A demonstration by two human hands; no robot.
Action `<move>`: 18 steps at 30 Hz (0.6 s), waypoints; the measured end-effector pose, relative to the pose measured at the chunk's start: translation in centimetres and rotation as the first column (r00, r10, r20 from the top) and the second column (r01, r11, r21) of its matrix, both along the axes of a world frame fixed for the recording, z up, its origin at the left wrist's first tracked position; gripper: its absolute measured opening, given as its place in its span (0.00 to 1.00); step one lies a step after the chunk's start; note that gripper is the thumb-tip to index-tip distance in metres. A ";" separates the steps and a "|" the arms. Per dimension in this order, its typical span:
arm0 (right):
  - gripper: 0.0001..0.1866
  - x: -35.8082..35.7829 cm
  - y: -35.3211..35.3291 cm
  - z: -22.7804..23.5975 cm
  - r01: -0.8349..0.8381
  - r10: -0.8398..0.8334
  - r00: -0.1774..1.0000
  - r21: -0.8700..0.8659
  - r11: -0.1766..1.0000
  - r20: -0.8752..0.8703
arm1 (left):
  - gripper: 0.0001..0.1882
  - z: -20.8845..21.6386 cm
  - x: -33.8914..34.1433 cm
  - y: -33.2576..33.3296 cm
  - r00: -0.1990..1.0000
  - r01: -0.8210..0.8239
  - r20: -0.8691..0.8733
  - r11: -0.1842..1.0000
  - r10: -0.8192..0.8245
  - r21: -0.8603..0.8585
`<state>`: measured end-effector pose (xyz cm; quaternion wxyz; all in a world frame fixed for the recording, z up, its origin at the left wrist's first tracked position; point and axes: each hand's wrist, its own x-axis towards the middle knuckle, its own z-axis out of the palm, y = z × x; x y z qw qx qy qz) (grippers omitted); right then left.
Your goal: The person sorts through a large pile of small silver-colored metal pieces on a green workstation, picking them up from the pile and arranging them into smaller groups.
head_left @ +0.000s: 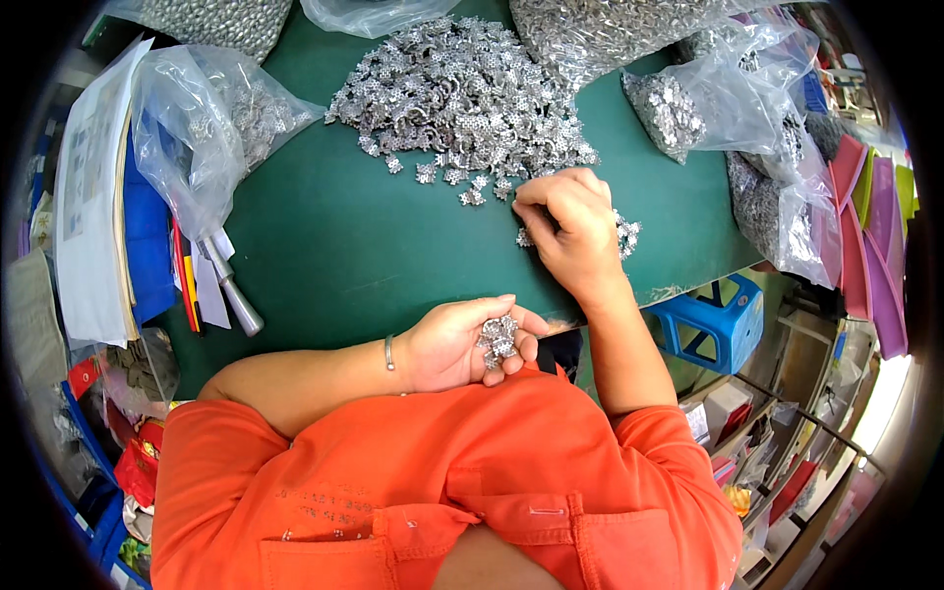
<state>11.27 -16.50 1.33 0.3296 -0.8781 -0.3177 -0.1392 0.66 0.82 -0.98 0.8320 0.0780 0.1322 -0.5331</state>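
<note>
Low in the centre of the frame, the left hand (454,344) lies palm up at the near edge of the green table (334,246), its grip cupped loosely around a small cluster of silver metal parts (499,337) that rests against the curled fingers. Just above and to the right, the right hand (568,228) is pressed knuckles-up on the table, fingers bent down over a few scattered parts (625,234) at the lower fringe of the big heap; whether that grip is pinching one of them cannot be told, as the fingertips are hidden under the hand. The large heap of the same silver parts (462,93) spreads across the upper centre of the table, thinning into loose pieces toward the right hand. Clear plastic bags filled with more of the parts sit around it: one at the upper left (211,128), and several bunched at the upper right (728,98). Left of the table's bare middle, a metal-handled tool (234,290) lies slanted beside a stack of papers and blue folders (103,197). A blue plastic stool (710,320) stands under the table's right edge. Orange sleeves fill the bottom of the frame.
</note>
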 end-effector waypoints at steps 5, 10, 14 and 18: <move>0.08 -0.8 -1.4 0.5 0.109 -0.071 0.979 0.200 0.974 -0.189 | 0.26 0.0 0.0 0.0 1.000 0.006 -0.009 1.000 -0.006 0.008; 0.06 -1.9 -3.5 3.2 0.007 0.156 0.877 0.336 0.942 -0.455 | 0.26 0.0 -0.2 0.0 1.000 -0.014 0.003 1.000 0.013 0.007; 0.07 -2.5 -2.6 3.6 -0.289 0.445 0.783 0.379 0.879 -0.434 | 0.25 0.3 0.0 0.1 1.000 -0.009 -0.008 1.000 0.009 0.010; 0.11 -0.9 -2.4 1.0 -0.084 0.092 0.990 0.078 0.993 -0.103 | 0.26 0.0 -0.1 0.0 1.000 0.004 -0.007 1.000 -0.004 0.008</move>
